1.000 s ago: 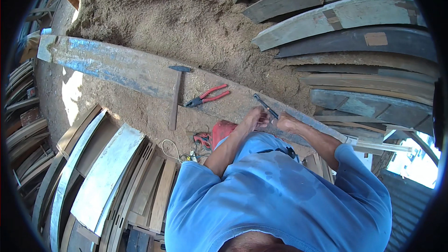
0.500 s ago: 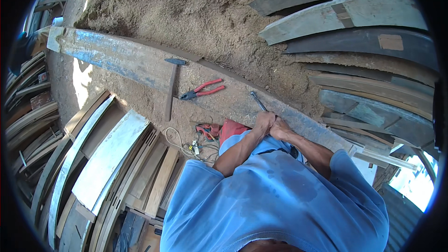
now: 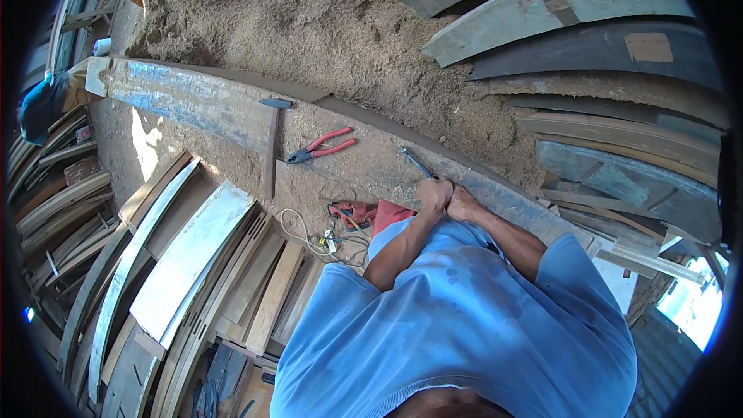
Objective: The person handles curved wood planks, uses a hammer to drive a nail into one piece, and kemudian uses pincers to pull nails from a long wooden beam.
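Both of my hands are close together over the long wooden plank (image 3: pixel 182 101), just in front of my body. My left hand (image 3: pixel 435 193) is closed around a slim metal rod-like tool (image 3: pixel 418 162), whose narrow end points away and to the left; its exact kind is not clear. My right hand (image 3: pixel 464 206) is closed right beside the left, and what its fingers grip is hidden. To the left on the plank lie pliers (image 3: pixel 319 147) with red handles. Farther left is a hammer (image 3: pixel 272 151) with a wooden handle, its handle end reaching past the plank's near edge.
Sawdust (image 3: pixel 325 23) lies heaped beyond the plank. Curved boards (image 3: pixel 573 4) are stacked at right, more timber pieces (image 3: pixel 193 263) at lower left. A red power tool (image 3: pixel 352 214) and its cord (image 3: pixel 298 236) sit near my left arm. A teal cloth-like shape (image 3: pixel 42 111) shows at far left.
The view has shifted slightly, so the hammer and pliers appear a little farther left. My hands stay together, and the metal tool remains in my left hand.
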`<state>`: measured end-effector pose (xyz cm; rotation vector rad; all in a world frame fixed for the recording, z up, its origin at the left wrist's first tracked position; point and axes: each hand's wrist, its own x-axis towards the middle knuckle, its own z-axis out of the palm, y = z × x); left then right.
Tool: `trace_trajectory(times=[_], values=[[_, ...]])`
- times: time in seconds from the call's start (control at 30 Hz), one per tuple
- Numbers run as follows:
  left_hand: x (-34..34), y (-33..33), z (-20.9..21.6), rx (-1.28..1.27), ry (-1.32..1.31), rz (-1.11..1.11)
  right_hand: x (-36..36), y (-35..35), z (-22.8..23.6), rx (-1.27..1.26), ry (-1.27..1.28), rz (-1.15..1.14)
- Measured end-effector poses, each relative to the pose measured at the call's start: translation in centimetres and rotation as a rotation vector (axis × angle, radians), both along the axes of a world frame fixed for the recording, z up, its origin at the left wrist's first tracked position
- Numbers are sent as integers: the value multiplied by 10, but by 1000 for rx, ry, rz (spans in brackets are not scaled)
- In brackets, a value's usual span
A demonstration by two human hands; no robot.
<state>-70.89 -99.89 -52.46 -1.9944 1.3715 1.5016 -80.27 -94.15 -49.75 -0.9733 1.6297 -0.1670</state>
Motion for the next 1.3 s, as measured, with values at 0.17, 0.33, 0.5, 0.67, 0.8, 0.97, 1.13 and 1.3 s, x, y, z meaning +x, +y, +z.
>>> trace_trajectory(times=[0.17,0.33,0.5,0.67,0.8,0.97,1.13,1.3], values=[[13,-8,-2,249,480,284,-20,-45,35,223,-94,252],[36,-33,49,676,1130,880,-31,-81,70,420,-100,130],[38,-36,42,666,1182,960,-25,-138,125,350,42,328],[38,-52,39,744,1275,1038,-23,-162,137,394,174,493],[34,-59,46,814,1341,1082,-13,-174,148,527,135,452],[43,-67,55,738,1162,739,5,-170,152,600,113,206],[62,-134,131,-197,297,-588,1,-120,114,467,97,175],[25,-133,115,-500,740,-720,5,-72,67,30,-39,143]])
